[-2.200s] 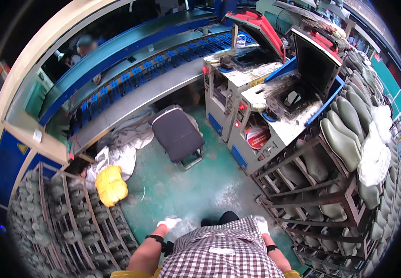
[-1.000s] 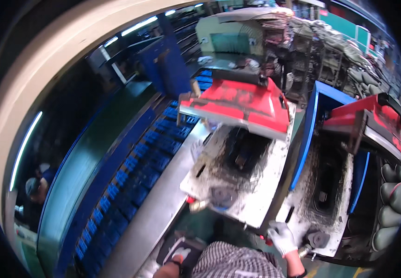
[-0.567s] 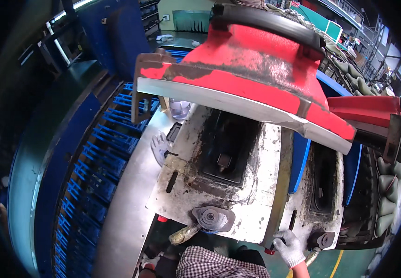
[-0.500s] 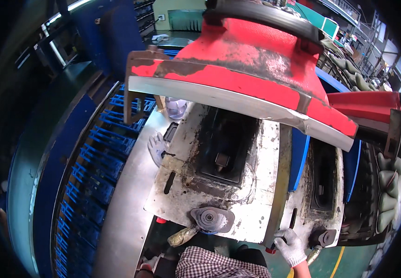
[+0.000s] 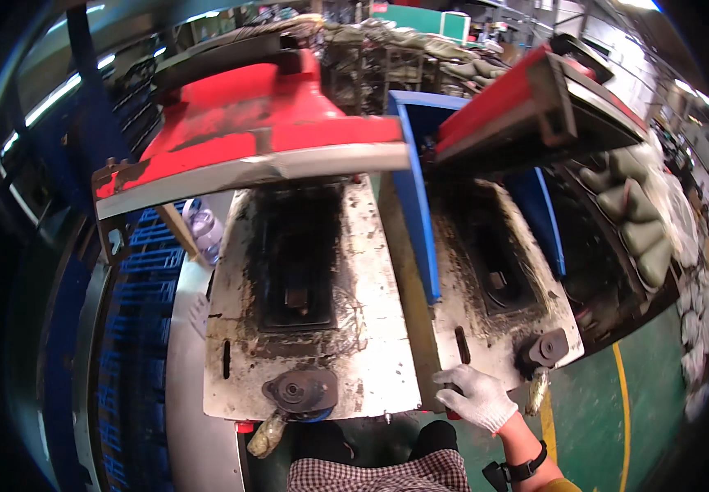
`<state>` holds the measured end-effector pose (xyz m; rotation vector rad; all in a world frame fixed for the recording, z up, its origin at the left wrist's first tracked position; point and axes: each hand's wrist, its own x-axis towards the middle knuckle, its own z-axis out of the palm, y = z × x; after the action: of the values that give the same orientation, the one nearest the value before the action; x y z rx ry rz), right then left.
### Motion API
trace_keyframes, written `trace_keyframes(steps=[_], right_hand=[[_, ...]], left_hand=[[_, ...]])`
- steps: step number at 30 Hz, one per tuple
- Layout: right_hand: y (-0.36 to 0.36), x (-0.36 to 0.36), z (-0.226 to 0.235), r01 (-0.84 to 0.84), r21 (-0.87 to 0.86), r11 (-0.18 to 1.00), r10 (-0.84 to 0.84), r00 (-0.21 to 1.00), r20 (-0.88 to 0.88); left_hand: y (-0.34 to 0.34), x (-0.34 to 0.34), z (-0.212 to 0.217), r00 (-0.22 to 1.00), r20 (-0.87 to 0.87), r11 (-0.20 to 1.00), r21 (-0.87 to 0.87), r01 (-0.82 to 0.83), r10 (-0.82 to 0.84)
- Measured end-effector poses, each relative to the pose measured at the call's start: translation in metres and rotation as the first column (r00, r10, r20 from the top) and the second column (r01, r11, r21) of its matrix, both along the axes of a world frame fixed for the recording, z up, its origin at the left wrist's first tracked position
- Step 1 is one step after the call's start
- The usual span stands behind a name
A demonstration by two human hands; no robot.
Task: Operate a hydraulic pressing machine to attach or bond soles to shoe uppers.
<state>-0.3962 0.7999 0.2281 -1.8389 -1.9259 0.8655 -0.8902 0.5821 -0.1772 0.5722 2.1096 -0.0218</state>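
My right hand [image 5: 476,397], in a white glove, is at the front edge between two white machine plates. Its fingers reach left with thumb and forefinger apart, right over a red button [image 5: 453,415] that shows only in part beneath them. I see nothing held in it. The left machine plate [image 5: 371,361] and right machine plate [image 5: 445,283] each carry a dark, recessed mould, the left mould [image 5: 297,254] and right mould [image 5: 494,262]. On their front edges sit a left clamp [image 5: 299,390] and right clamp [image 5: 548,348] with tape-wrapped handles. My left hand is out of view.
Red press heads, one left [image 5: 240,107] and one right [image 5: 494,107], stand raised over the plates. A blue guard panel [image 5: 416,205] rises between them. At left are a metal table [image 5: 195,394], a clear jug [image 5: 204,230] and blue racks [image 5: 137,328]. Green pads [image 5: 637,221] lie at right.
My view has swung to the right, so both machines appear farther left and the right one shows more fully. My right hand stays by the red button, with more of its forearm visible.
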Motion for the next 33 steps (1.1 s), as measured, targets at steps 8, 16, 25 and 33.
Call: trace_keyframes(steps=[8, 16, 25, 33], right_hand=[[-0.016, -0.016, -0.038, -0.127, 0.516, 0.847, 0.117, 0.992, 0.051], [-0.004, -0.009, -0.078, 0.136, 0.641, 0.756, -0.061, 0.989, -0.138], [-0.007, 0.0, -0.064, 0.033, 0.706, 0.708, -0.235, 0.953, 0.19], [-0.006, 0.0, -0.07, 0.061, 0.731, 0.679, -0.257, 0.953, 0.16]], left_hand=[[0.004, -0.039, -0.067, 0.959, -0.058, 0.932, 0.227, 0.282, -0.276], [0.067, 0.111, 0.148, 0.959, -0.012, 0.482, 0.863, 0.153, -0.283], [0.098, 0.175, 0.354, 0.849, -0.508, -0.501, 0.779, 0.378, -0.149], [0.188, 0.137, 0.378, 0.924, -0.242, -0.408, 0.907, 0.107, -0.296]])
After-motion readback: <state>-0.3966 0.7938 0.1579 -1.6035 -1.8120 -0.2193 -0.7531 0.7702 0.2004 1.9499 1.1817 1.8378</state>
